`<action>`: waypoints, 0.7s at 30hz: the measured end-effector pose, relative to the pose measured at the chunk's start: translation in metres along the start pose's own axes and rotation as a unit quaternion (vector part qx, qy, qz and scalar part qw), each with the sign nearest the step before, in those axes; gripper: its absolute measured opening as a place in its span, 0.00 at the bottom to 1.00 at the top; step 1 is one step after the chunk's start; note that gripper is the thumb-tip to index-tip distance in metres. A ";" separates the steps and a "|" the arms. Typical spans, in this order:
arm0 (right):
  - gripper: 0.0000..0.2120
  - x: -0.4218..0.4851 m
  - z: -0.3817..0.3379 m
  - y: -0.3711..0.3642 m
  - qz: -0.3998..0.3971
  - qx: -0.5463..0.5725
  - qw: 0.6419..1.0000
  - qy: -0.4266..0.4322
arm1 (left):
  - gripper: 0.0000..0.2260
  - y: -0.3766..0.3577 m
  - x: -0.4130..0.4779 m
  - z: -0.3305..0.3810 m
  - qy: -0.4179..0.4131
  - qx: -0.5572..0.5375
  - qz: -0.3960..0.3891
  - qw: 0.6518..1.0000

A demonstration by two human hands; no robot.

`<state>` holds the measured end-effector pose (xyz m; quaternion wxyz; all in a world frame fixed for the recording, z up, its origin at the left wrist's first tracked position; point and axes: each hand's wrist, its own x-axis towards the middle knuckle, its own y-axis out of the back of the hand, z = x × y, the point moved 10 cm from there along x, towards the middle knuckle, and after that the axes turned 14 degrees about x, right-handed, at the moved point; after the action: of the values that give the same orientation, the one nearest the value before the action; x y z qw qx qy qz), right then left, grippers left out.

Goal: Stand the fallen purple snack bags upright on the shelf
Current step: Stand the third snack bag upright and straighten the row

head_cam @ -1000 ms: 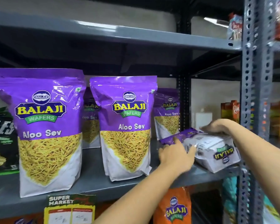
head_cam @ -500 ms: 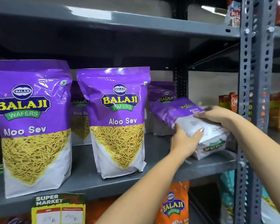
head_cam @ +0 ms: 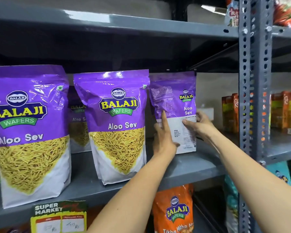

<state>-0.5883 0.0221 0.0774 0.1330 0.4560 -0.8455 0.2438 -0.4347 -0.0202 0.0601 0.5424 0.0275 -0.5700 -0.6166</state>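
A purple Aloo Sev bag (head_cam: 174,101) stands upright at the right end of the grey shelf (head_cam: 191,167), its printed back side facing me. My left hand (head_cam: 164,140) presses its left edge, index finger pointing up along the bag. My right hand (head_cam: 199,124) grips its right edge, thumb across the white panel. Two more purple bags stand upright at the front: one at the left (head_cam: 29,132) and one in the middle (head_cam: 118,125). Another purple bag (head_cam: 77,118) stands behind them, mostly hidden.
A perforated grey upright post (head_cam: 254,81) rises just right of my hands. Orange cartons (head_cam: 230,111) sit on the neighbouring shelf beyond it. An orange Balaji bag (head_cam: 175,211) and a price tag (head_cam: 59,217) are below. The upper shelf board (head_cam: 107,22) hangs overhead.
The bag lay flat on its side at the shelf's right end. Both hands lifted and tilted it, and it now stands upright with its back facing me.
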 end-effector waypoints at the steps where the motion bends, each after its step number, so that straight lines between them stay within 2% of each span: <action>1: 0.29 0.000 0.001 0.001 0.004 -0.003 1.000 0.005 | 0.56 0.001 0.000 -0.001 0.001 0.020 0.002 1.000; 3: 0.29 0.001 0.003 0.004 0.012 -0.012 1.000 0.013 | 0.52 0.001 -0.001 -0.006 0.011 0.041 0.004 0.999; 6: 0.26 0.002 0.006 0.014 0.032 -0.005 0.999 0.007 | 0.47 -0.001 -0.005 -0.015 0.049 0.004 0.009 0.999; 9: 0.27 0.004 0.018 0.018 0.033 0.053 0.996 -0.061 | 0.40 0.002 -0.010 -0.017 0.082 -0.056 0.028 0.995; 12: 0.26 0.012 0.030 0.033 0.075 0.137 0.984 -0.085 | 0.33 0.010 -0.013 -0.005 0.071 -0.068 0.065 0.993; 18: 0.06 0.007 0.028 0.045 0.100 0.106 0.988 -0.055 | 0.36 -0.011 -0.016 0.013 0.091 -0.158 -0.001 0.983; 19: 0.04 0.006 0.026 0.045 0.100 0.096 0.989 -0.047 | 0.38 -0.012 -0.016 0.014 0.093 -0.184 -0.010 0.979; 21: 0.08 0.007 0.024 0.043 0.094 0.093 0.990 -0.039 | 0.47 -0.014 -0.016 0.017 0.096 -0.233 -0.030 0.967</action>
<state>-0.6285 0.0245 0.0474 0.0331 0.3941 -0.8627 0.3151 -0.4484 -0.0013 0.0461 0.5674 -0.0233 -0.3544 -0.7429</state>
